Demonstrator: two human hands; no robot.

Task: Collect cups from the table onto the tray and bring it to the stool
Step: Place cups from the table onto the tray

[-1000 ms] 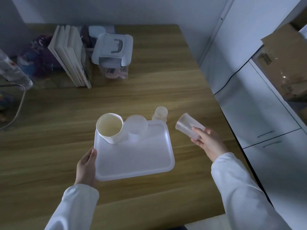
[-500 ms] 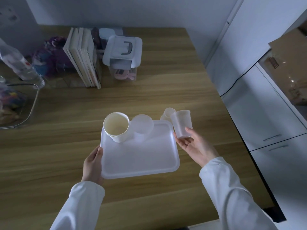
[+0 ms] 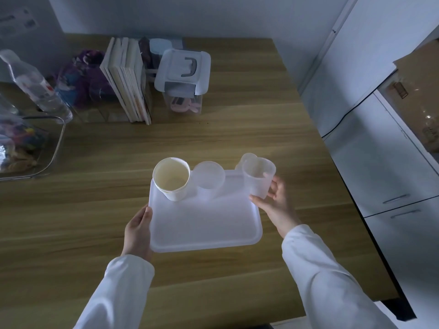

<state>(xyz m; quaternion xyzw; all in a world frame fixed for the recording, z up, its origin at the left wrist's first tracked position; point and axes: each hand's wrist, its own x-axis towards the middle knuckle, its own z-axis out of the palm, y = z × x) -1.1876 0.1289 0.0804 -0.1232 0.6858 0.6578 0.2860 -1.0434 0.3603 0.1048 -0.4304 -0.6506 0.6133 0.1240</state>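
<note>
A white plastic tray lies on the wooden table. On its far left corner stands a white paper cup, and a clear plastic cup stands right beside it. My right hand is shut on a translucent cup, holding it upright over the tray's far right corner. Just behind that cup, a small translucent cup stands on the table off the tray's far edge. My left hand grips the tray's near left edge.
At the back of the table stand a row of books, a lidded clear storage box, a plastic bottle and a clear bin of coloured items. White cabinets border the table's right edge.
My right hand has turned the translucent cup from tilted to upright and carried it left, from beside the tray to over its far right corner. My left hand stays on the tray.
</note>
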